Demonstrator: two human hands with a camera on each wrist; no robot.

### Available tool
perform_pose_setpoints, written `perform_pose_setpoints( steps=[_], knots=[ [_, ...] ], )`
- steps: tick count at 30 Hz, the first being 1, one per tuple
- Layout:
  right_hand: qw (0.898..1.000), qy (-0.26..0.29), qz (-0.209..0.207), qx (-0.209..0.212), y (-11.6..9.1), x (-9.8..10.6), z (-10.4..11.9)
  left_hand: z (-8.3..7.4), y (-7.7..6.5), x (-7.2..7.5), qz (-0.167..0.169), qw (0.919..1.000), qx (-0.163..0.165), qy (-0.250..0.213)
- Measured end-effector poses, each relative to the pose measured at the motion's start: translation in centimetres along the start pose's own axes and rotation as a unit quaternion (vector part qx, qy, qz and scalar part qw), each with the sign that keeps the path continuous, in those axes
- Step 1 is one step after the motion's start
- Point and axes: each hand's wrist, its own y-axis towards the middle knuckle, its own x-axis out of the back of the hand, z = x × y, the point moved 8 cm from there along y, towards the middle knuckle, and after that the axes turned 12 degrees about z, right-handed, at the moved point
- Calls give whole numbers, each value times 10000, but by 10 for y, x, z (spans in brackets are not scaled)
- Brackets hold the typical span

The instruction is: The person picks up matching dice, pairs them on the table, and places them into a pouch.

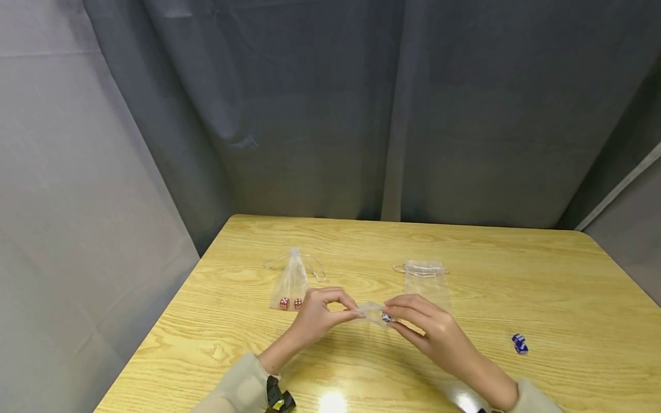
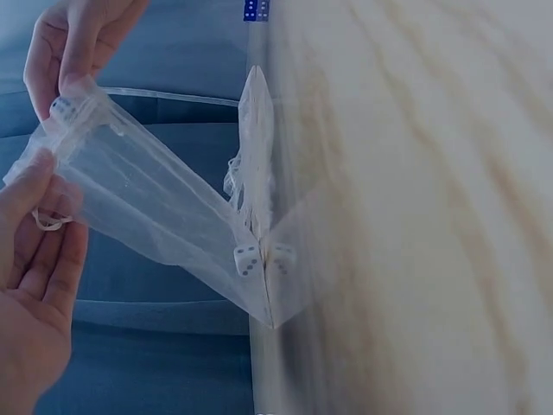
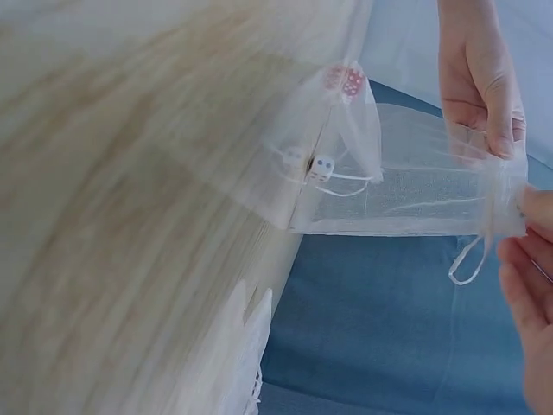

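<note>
Between both hands hangs a sheer white drawstring bag (image 2: 164, 190), its mouth spread and its bottom corner at the table. My left hand (image 1: 322, 312) pinches the bag's left rim between thumb and fingers. At the right side of the mouth, my right hand (image 1: 428, 327) holds a white die (image 1: 387, 316) at its fingertips. Another white die (image 2: 247, 259) lies inside the bag, down at the bottom, visible through the mesh in both wrist views. A drawstring loop (image 3: 469, 261) dangles by the mouth.
Behind my left hand lies a cinched sheer bag (image 1: 292, 276) with red dice (image 1: 284, 304) in it. A flat sheer bag (image 1: 427, 282) lies behind my right hand. Blue dice (image 1: 520, 343) rest on the wooden table (image 1: 578, 298) at right. Grey curtains (image 1: 310, 115) hang behind.
</note>
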Motion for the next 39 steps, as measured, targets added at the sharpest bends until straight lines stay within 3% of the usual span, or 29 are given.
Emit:
perform_pose_setpoints(
  steps=[5,12,17,21,30,39],
  knots=[
    [9999,27,11,-130,-1,-1,-5,-1,4,-1,45,10000,39,14],
    [9972,461,-579,-138,-12,8,-13,0,8,-2,50,9997,183,-180],
    [9910,940,-804,-504,-24,17,-29,3,8,-1,63,9982,329,-503],
    [9895,1065,-527,-825,-27,17,-37,5,7,-1,110,9971,335,-675],
    [9910,817,532,-918,-24,-2,-38,7,3,0,144,9946,337,-972],
    [9923,1120,271,-463,-16,-7,-30,12,-2,2,32,9943,418,-979]
  ],
)
